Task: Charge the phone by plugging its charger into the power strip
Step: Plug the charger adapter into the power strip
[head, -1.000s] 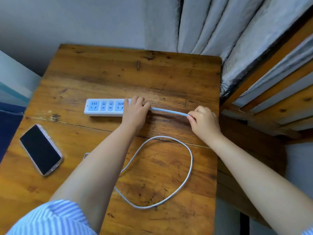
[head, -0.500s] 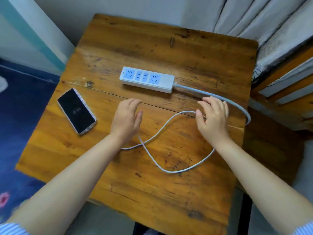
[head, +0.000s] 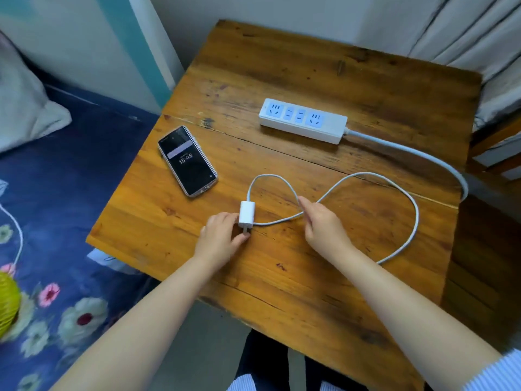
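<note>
Landmark: power strip (head: 303,120), white with blue socket faces, flat on the wooden table (head: 324,66), toward the table's far side.
Sockets: all four show bare, nothing plugged in.
Strip lead: thick pale cord (head: 417,153) leaves the strip's right end, curves toward the table's right edge and drops over it.
Charger: small white plug block (head: 247,214), nearer the person than the strip and a bit left of its left end, well apart from it. Prongs point toward the person.
Charger cable: thin white cable (head: 406,249) leaves the block on the side facing the strip, loops over, crosses itself below the strip's middle, then swings in a wide loop below the strip's right end. Far end is hidden behind the right forearm.
Left hand (head: 220,238): at the charger's near end, thumb and fingers curled around the block's left side and prong end, touching it. Block appears to rest on the table; can't tell if it is lifted.
Right hand (head: 324,224): right of the charger, fingers pinched on the cable at the crossing point.
Phone (head: 187,160): left of the strip and nearer the person, face up, angled, screen lit showing 15:48. Nothing connected, neither hand touching it.
Off table: blue floral bedding (head: 70,193) further left of the phone.
</note>
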The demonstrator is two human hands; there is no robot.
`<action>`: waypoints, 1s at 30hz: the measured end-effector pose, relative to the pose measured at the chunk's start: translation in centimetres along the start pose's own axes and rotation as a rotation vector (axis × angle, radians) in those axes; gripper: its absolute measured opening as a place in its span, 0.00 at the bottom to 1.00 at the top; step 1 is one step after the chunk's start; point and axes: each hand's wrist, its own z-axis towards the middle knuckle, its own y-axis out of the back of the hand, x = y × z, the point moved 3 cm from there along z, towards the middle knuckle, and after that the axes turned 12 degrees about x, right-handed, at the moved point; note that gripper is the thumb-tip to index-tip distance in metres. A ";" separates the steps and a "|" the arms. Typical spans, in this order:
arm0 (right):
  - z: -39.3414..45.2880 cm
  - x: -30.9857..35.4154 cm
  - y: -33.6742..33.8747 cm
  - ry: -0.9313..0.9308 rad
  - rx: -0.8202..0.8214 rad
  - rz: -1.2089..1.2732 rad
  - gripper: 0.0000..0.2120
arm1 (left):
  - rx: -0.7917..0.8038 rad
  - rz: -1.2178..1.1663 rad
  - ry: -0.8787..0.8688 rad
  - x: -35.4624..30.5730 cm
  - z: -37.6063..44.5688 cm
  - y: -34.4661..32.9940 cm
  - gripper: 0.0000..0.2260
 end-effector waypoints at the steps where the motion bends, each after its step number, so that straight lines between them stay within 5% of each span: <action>1: 0.0 -0.5 0.5 -0.048 -0.003 -0.039 0.21 | -0.015 0.016 -0.007 -0.1 0.2 0.1 0.22; 6: -1.2 -1.6 2.1 -0.234 -0.052 -0.386 0.16 | -0.013 0.162 -0.107 0.2 -0.2 0.1 0.16; 10: -0.3 1.6 2.0 0.137 -0.181 -0.424 0.24 | -0.096 0.144 -0.081 1.6 -0.9 0.1 0.12; 15: 3.6 4.9 -0.5 0.311 0.434 -0.747 0.36 | -0.065 0.128 -0.064 2.7 -1.3 -0.1 0.12; 19: 4.8 5.4 -1.4 0.304 0.595 -0.889 0.30 | -0.042 0.090 -0.042 3.0 -1.4 0.2 0.11; 24: 4.2 4.3 -1.8 0.214 0.622 -0.688 0.28 | -0.039 -0.025 -0.015 2.8 -1.3 1.0 0.10; 30: 3.1 0.7 2.6 0.115 0.385 -0.371 0.27 | -0.121 -0.062 0.048 1.5 0.5 2.8 0.09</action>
